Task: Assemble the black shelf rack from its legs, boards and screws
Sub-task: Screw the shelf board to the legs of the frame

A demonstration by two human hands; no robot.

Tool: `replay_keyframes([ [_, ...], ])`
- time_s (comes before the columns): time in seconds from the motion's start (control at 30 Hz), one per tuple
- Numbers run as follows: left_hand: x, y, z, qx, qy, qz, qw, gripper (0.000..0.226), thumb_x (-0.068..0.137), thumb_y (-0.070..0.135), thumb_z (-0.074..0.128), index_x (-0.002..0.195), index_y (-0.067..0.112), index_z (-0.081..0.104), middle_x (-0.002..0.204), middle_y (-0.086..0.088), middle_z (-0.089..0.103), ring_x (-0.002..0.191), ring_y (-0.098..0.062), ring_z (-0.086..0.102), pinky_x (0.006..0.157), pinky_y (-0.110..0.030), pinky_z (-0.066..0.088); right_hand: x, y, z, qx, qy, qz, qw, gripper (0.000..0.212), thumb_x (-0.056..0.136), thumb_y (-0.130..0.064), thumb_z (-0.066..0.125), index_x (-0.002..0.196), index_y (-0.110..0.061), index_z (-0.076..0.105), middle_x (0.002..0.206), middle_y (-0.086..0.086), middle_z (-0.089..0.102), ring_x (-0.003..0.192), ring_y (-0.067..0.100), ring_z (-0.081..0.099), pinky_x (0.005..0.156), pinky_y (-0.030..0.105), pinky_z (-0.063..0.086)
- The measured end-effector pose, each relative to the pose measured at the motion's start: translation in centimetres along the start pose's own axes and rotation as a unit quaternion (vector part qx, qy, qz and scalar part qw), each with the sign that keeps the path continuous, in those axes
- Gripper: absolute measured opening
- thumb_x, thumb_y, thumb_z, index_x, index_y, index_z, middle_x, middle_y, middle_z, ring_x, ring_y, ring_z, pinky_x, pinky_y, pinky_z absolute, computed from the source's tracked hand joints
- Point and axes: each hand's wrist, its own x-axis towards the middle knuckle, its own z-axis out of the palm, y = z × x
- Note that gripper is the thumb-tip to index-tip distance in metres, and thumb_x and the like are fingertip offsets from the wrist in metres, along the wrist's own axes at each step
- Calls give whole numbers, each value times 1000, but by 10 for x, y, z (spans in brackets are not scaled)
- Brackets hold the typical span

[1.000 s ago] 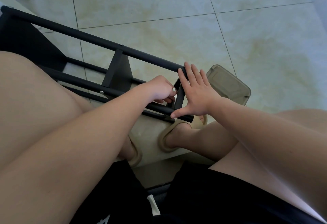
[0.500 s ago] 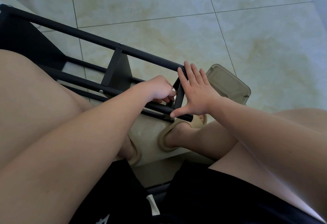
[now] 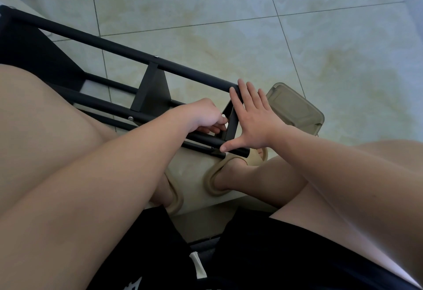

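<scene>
The pale tiled floor fills most of what I see below me. Across it, leaning over my left thigh, lies the black shelf rack on its side, its long tube legs running from upper left down toward my feet. A middle board stands between the upper leg and the lower leg. An end board sits near the tube ends, just above my beige slipper. A translucent olive container rests on the floor just beyond my right hand.

My right hand lies flat and relaxed against the outer face of the end board, fingers straight and reaching up to the upper leg, thumb touching the lower leg. My left hand is at the inner face of that board with fingers curled; I cannot tell whether they pinch anything. A screw head shows on the lower leg, another on the upper one.
</scene>
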Motion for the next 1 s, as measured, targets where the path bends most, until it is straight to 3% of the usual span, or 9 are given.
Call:
replay_keyframes([
  [0.43,-3,3,-2,44,-25,-10,999,19,102,21,51,91,15,65,70,13,74,79,-6,67,69,-27,47,1,2,3,-1,4,-2,1000,156,45,-107,29,158,-11,-20,163,16,-30,151,36,-26,123,51,-13],
  [0.83,-10,2,-12,119,-47,10,992,20,103,19,48,88,20,61,65,17,72,76,-5,63,69,-27,43,1,2,2,-1,2,-1,1000,155,47,-106,32,157,-11,-21,163,15,-31,151,35,-28,122,51,-14],
  [1.0,-12,0,-15,153,-57,30,986,23,103,15,49,84,21,61,74,14,72,75,-6,61,66,-25,41,1,1,2,-2,1,1,1000,155,49,-105,37,158,-11,-21,163,16,-30,151,35,-27,123,51,-13],
])
